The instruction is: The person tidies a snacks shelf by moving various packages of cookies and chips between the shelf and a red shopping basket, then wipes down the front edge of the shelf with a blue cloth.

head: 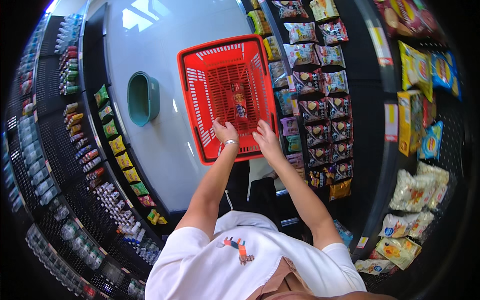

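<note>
Below me a red plastic shopping basket (193,112) with slotted walls stands in the aisle. On its bottom lies one red snack packet (239,100) with printed writing. My left hand (225,132), with a silver bracelet at the wrist, is over the basket's near left part, fingers apart and holding nothing. Over the near right part is my right hand (267,137), also without anything in it, its fingers spread. Both hands are on the near side of the packet and apart from it.
Left of the basket, a green plastic bucket (152,98) stands on the pale glossy floor (165,157). Shelves on the left bear bottles (116,202), cans (69,71) and small snack bags (123,160). At the right, bagged snacks (313,108) fill a shelf beside the basket's right rim.
</note>
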The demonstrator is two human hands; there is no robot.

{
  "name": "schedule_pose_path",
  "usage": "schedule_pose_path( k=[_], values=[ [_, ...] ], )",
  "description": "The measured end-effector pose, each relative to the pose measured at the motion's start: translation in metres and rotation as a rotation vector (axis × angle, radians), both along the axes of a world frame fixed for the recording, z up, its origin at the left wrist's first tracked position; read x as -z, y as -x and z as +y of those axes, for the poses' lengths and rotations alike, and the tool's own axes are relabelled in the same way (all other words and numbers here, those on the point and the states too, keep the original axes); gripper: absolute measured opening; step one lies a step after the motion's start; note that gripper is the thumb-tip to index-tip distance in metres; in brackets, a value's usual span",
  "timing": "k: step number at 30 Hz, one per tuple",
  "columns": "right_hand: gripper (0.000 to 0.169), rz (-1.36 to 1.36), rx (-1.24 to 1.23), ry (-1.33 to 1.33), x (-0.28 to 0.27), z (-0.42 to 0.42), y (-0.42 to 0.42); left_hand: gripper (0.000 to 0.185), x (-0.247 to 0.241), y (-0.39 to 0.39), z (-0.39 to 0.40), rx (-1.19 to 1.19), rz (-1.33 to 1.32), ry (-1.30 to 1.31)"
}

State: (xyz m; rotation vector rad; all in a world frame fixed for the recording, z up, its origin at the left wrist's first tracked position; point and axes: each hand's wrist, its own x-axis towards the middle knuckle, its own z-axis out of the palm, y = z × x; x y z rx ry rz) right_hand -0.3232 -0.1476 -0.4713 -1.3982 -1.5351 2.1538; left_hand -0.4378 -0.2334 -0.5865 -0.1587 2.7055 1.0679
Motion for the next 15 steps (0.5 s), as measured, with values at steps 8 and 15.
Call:
schedule_pose_path(
  k=[8,15],
  values=[
    [0.074,-0.347,-0.083,0.056,0.165,0.03,0.09,0.05,0.093,0.028,0.023,0.077,-0.208,-0.125],
    [0.075,-0.414,-0.143,0.137,0.224,0.033,0.101,0.065,0.178,0.035,0.007,0.134,-0.539,-0.327]
  ],
)
